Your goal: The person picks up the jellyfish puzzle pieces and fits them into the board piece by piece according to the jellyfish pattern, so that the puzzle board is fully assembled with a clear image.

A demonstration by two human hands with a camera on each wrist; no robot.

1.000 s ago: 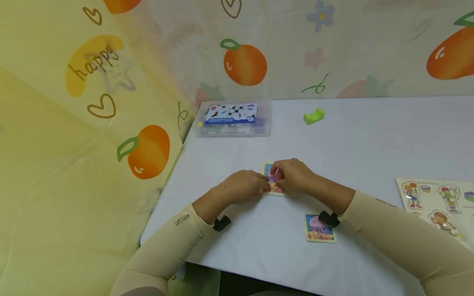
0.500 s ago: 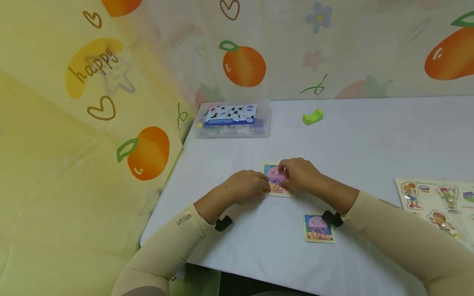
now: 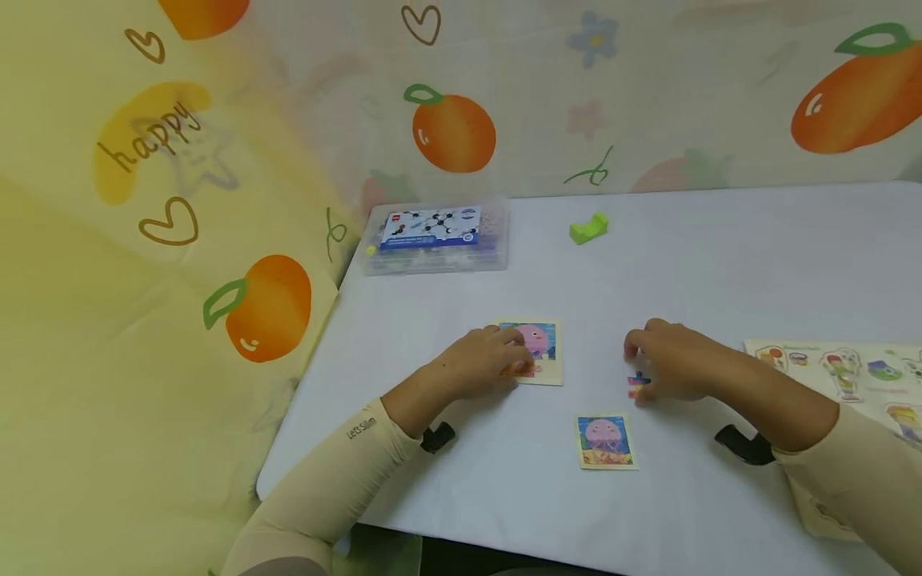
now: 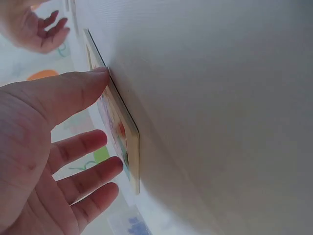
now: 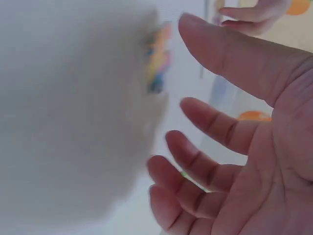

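Observation:
A small jigsaw tray (image 3: 553, 373) with a pink jellyfish picture lies flat on the white table, pale bare wood showing at its lower right. My left hand (image 3: 479, 364) is at its left side, the thumb touching the tray's edge in the left wrist view and the other fingers loosely spread. Further right, my right hand (image 3: 673, 360) hovers at a colourful jigsaw piece (image 3: 637, 386). In the right wrist view the piece (image 5: 159, 58) looks blurred and apart from the spread fingers. A jellyfish picture card (image 3: 606, 442) lies nearer the front edge.
A clear plastic case (image 3: 435, 238) with a blue-and-white label stands at the back left. Right of it lies a lime-green curved block (image 3: 589, 229). A board with cartoon figures (image 3: 814, 496) lies at the right, partly under the right forearm.
My right hand has left the jellyfish tray and moved right, to the loose jigsaw piece. My left hand stays at the tray. The head view has turned slightly right.

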